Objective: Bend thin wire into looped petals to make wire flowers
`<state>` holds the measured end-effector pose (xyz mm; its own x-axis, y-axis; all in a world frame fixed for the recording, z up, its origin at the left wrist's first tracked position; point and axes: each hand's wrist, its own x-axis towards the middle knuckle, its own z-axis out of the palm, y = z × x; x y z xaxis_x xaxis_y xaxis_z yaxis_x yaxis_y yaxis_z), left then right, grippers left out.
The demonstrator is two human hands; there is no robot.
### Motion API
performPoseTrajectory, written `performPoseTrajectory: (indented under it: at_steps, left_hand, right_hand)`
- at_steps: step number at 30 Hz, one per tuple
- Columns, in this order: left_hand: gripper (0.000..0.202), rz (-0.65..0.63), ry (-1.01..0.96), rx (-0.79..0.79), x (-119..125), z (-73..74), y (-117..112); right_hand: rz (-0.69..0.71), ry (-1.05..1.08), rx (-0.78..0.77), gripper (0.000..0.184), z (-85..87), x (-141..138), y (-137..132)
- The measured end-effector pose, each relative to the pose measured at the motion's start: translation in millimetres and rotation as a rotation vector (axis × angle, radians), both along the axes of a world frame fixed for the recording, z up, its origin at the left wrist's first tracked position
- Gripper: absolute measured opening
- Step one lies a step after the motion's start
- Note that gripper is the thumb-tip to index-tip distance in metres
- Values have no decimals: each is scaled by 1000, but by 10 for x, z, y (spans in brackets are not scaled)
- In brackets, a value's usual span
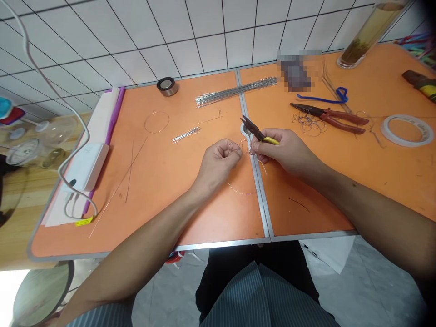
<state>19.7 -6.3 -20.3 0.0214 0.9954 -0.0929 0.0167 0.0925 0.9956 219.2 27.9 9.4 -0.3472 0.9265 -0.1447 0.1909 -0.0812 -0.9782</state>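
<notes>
Near the seam of the orange table, my left hand [223, 159] pinches a thin wire [243, 146] bent into a small loop. Close beside it, my right hand [281, 147] is closed round small pliers [257, 131] with dark jaws and a yellow handle; the jaws point up and to the left. Fingers of the right hand also seem to touch the wire. A loose curved end of wire [240, 192] hangs below the hands. Beyond the left hand lies a small bunch of short silvery wires [186, 134], with a thin wire ring [156, 122] to its left.
Long silvery wires [235, 91] lie at the back by a tape roll [167, 86]. On the right are red-handled pliers [330, 117], tangled wire [308, 123], a white tape ring [407, 130] and a tall glass [369, 34]. A white power bank [86, 167] with a cable sits left.
</notes>
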Motion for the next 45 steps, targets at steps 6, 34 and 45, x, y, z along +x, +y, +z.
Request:
performPoseTrajectory:
  at_steps: [6, 34, 45]
  left_hand:
    - [13, -64, -74, -51, 32, 32, 7]
    - [11, -100, -57, -81, 50, 78, -10]
    - [11, -118, -170, -133, 35, 107, 10]
  right_hand:
    - [-25, 6, 7, 14, -67, -2, 29]
    - [-33, -98, 96, 8, -93, -34, -6]
    - [2, 136, -31, 22, -154, 23, 69]
